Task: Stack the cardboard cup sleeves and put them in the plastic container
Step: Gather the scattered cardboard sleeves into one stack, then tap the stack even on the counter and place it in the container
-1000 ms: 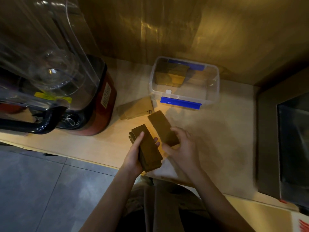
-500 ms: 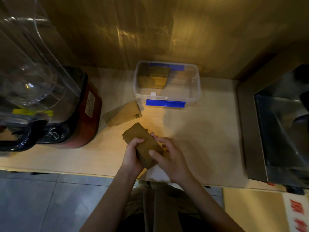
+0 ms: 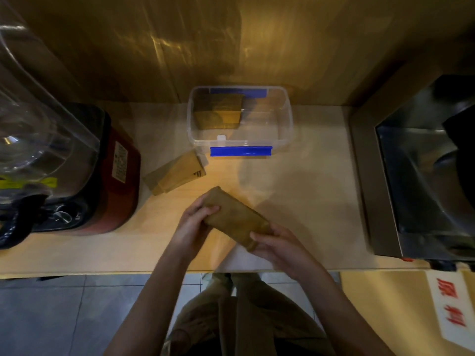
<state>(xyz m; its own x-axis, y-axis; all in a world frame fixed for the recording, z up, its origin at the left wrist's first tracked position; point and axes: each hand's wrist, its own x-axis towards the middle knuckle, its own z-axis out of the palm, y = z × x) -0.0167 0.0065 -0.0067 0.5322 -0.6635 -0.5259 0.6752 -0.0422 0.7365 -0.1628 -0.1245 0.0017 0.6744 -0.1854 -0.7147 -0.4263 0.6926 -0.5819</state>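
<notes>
Left hand [image 3: 191,227] and right hand [image 3: 279,246] clasping a sleeve stack [image 3: 235,218] by its ends, fingers covering both ends, sleeve count unreadable, blender [image 3: 77,155] cropped left.

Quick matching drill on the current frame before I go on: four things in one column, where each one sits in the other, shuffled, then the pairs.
Things
1. stack of sleeves
2. loose sleeves
3. plastic container
4. blender

Places
A. far left of the counter
B. at the back of the counter, by the wall, with sleeves already inside
C. gripped at its ends by the left hand and the right hand
D. lying flat on the counter, between the blender and the container

Pairs: 1-C, 2-D, 3-B, 4-A
</notes>
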